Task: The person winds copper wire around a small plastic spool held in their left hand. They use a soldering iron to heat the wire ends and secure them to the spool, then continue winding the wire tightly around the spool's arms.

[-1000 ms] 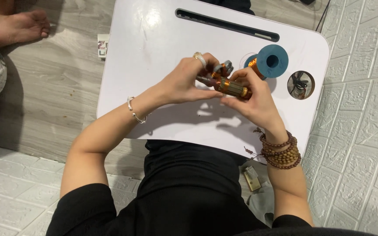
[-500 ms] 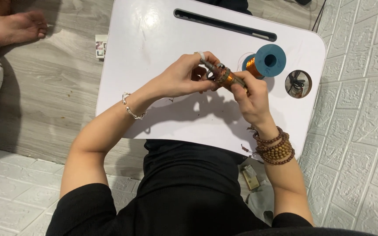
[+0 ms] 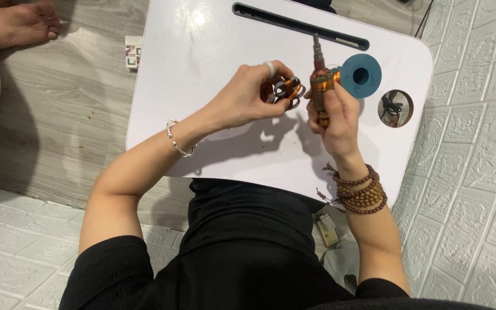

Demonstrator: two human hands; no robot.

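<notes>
Head view, looking down over a white lap surface point(image 3: 202, 86).

Right hand point(image 3: 337, 117): fingers closed around a copper-wound rotor point(image 3: 320, 86), held upright above the surface at roughly the 1 o'clock part of the board. A grey shaft stuck out of the top of the rotor, pointing toward 12 o'clock. Beaded brown bracelets point(image 3: 360, 192) sat on that wrist.

Left hand point(image 3: 248, 95): fingers pinched on a small metal-and-copper part point(image 3: 287, 92), just beside the rotor at its 9 o'clock; whether the two pieces touched could not be told. A pale ring was on one finger and a thin silver bangle point(image 3: 178, 140) on the wrist.

A blue spool point(image 3: 361, 74) lay flat on the surface at 3 o'clock of the rotor, close behind the right hand's fingertips, with copper wire showing at its left edge. A round cup hole point(image 3: 395, 108) in the surface, further toward 3 o'clock, held dark tangled items too small to make out. A long dark slot point(image 3: 299, 26) ran along the far edge at 12 o'clock.

Off the surface: a small printed card point(image 3: 133, 53) on the grey wood floor at 9 o'clock, and another person's bare foot point(image 3: 12, 23) at the 10 o'clock corner.
</notes>
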